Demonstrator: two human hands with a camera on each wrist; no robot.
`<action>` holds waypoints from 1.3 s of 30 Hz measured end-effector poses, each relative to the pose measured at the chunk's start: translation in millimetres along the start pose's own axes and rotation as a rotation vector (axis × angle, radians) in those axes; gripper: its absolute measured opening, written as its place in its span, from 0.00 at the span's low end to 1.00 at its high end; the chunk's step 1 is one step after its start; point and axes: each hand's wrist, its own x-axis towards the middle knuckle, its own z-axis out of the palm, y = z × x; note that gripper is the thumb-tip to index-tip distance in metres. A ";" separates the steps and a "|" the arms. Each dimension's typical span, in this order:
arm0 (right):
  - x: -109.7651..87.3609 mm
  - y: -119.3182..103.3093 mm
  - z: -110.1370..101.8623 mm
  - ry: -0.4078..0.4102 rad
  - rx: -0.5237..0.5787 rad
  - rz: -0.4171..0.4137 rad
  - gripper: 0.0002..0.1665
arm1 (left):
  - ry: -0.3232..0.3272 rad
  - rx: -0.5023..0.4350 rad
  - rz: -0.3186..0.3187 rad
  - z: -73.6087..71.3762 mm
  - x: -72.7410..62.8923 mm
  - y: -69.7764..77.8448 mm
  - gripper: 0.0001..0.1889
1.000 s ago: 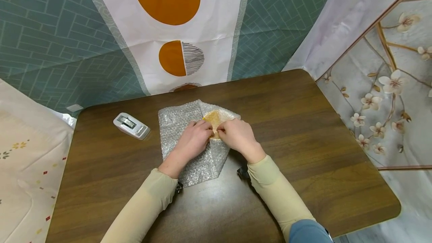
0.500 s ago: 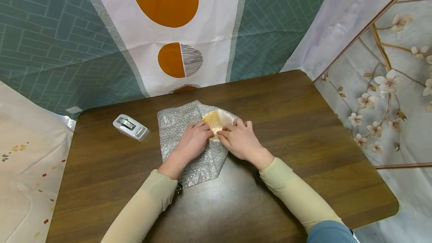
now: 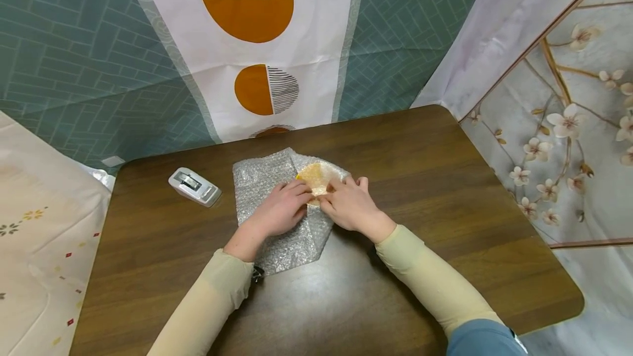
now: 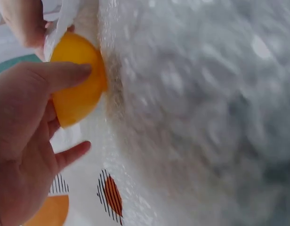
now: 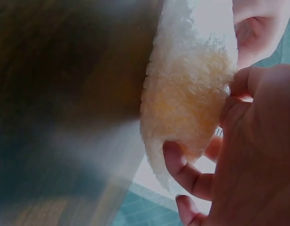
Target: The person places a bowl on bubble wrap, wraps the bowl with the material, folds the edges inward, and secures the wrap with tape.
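A sheet of bubble wrap [image 3: 259, 180] lies on the table, its right part folded over a round yellow dish [image 4: 79, 106]. In the left wrist view my left hand [image 4: 27, 127] pinches the dish's edge, thumb on the yellow face and fingers behind it. My right hand [image 3: 352, 205] holds the folded wrap against the dish from the right side. Its fingers [image 5: 182, 169] curl over the wrapped edge in the right wrist view. Both hands nearly meet at the near edge of the dish. Most of the dish is under the wrap, so its depth cannot be told.
A white tape dispenser [image 3: 195, 186] sits left of the wrap on the brown wooden table [image 3: 445, 224]. Patterned cloths [image 3: 395, 32] hang behind the table and at both sides.
My right hand has spread its fingers from a tight pinch and now lies wider over the wrap's right side. The left hand has barely moved, still at the dish's edge.
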 end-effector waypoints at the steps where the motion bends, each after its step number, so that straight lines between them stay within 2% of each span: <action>1: 0.6 -0.3 -0.4 -0.006 0.002 0.002 0.29 | 0.007 -0.034 0.008 -0.9 -1.6 -1.9 0.17; 4: 2.1 -1.3 -1.7 -0.015 0.017 0.004 0.28 | 0.077 -0.173 -0.004 -3.7 -8.2 -8.9 0.18; 6: 2.7 -1.7 -2.0 -0.020 0.034 0.008 0.28 | 0.168 -0.275 -0.070 -6.0 -13.4 -15.2 0.18; 8: 2.7 -1.6 -2.0 -0.022 0.054 0.017 0.27 | 0.281 -0.356 -0.185 -8.8 -17.8 -22.9 0.19; 11: 2.2 -1.4 -1.1 -0.016 0.090 0.036 0.27 | 0.408 -0.452 -0.425 -12.5 -22.7 -36.2 0.24; 13: 1.9 -1.4 0.2 -0.005 0.115 0.051 0.27 | 0.434 -0.519 -0.581 -14.0 -24.0 -45.2 0.29; 16: 1.8 -3.2 1.7 0.012 0.160 0.074 0.26 | 0.424 -0.637 -0.777 -13.8 -24.0 -56.2 0.36; 19: 2.0 -5.9 3.9 0.022 0.189 0.098 0.26 | 0.425 -0.737 -0.907 -12.6 -21.4 -61.7 0.39; 21: 1.6 -7.5 5.6 0.022 0.199 0.109 0.27 | 0.456 -0.777 -0.978 -10.0 -19.1 -64.5 0.40; 26: 0.6 -8.2 8.0 0.012 0.196 0.118 0.25 | 0.562 -0.874 -1.080 -4.0 -16.0 -73.5 0.41; 30: 1.1 -9.1 7.0 0.011 0.214 0.115 0.25 | 0.616 -1.051 -1.098 -8.9 -17.4 -79.4 0.42; 34: 1.2 -10.1 6.9 0.015 0.227 0.112 0.26 | 0.625 -1.214 -1.112 -15.1 -19.6 -81.5 0.44; 39: 0.8 -9.2 7.4 0.014 0.230 0.116 0.26 | 0.632 -1.250 -1.108 -13.6 -18.7 -82.5 0.34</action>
